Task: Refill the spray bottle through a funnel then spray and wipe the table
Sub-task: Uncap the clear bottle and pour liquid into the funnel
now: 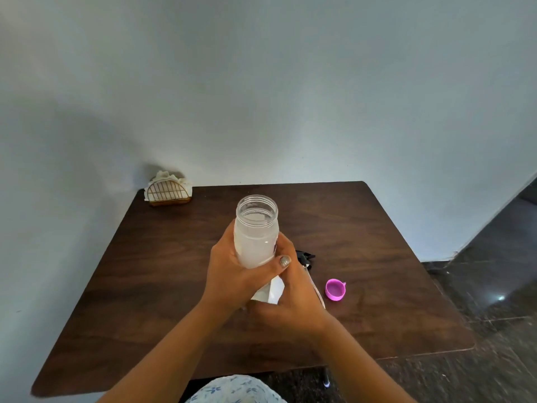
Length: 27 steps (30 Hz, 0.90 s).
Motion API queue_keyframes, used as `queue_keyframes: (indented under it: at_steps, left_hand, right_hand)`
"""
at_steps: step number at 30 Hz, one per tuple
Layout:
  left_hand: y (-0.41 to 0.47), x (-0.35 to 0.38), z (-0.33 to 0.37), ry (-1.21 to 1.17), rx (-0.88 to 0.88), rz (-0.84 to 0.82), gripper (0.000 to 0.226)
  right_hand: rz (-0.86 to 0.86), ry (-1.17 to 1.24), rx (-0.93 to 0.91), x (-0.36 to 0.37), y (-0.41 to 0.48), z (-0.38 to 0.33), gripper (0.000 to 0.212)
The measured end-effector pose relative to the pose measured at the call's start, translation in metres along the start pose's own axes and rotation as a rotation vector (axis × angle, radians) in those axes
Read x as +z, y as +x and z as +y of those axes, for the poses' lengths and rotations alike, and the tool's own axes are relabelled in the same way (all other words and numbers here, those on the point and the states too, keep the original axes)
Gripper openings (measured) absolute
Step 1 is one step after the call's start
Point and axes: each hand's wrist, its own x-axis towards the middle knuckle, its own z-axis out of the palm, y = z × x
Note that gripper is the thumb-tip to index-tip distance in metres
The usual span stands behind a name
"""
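A: At far left, well beyond the fingers, 1 wire napkin holder (169,191) stuffed with white napkins sits on the back corner of the dark wooden table (377,234), against the pale wall (261,82).

B: And the hands?

A: The left hand (232,274) is wrapped around the lower body of a frosted clear bottle (255,231), thumb with a glittery painted nail pressed across its front. The bottle stands upright, mouth open, no cap on it, its neck rising above the fingers.

B: What lies under it?

A: Something white (273,290) shows just below the left thumb, between the 2 hands. Whether it is the funnel or the spray bottle itself I cannot tell; the hands hide most of it.

B: The right hand?

A: The right hand (293,301) is curled in beside the left, its fingers closed around that white piece from the right. Just past its knuckles, a black spray trigger head (305,257) lies on the table, with a pale tube (316,289) running along the hand's outer edge.

B: Farther right?

A: 1 pink cap (335,290) rests open side up on the table, near the right hand but not touching it.
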Motion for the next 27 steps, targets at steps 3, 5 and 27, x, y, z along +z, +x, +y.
queue_keyframes:
  at_steps: [3,5,27]
  left_hand:
    - [0.002,-0.007,0.0,-0.005,0.028,-0.022,0.058]
    - [0.003,-0.01,-0.003,0.0,0.033,-0.064,0.06]
    - [0.039,0.006,-0.079,0.546,-0.216,-0.469,0.116]
  right_hand:
    - [-0.014,-0.092,-0.06,0.002,0.002,-0.006,0.091]
    - [0.005,-0.13,-0.066,-0.002,0.003,-0.007,0.097]
    - [0.234,-0.593,0.291,-0.053,-0.01,0.035,0.093]
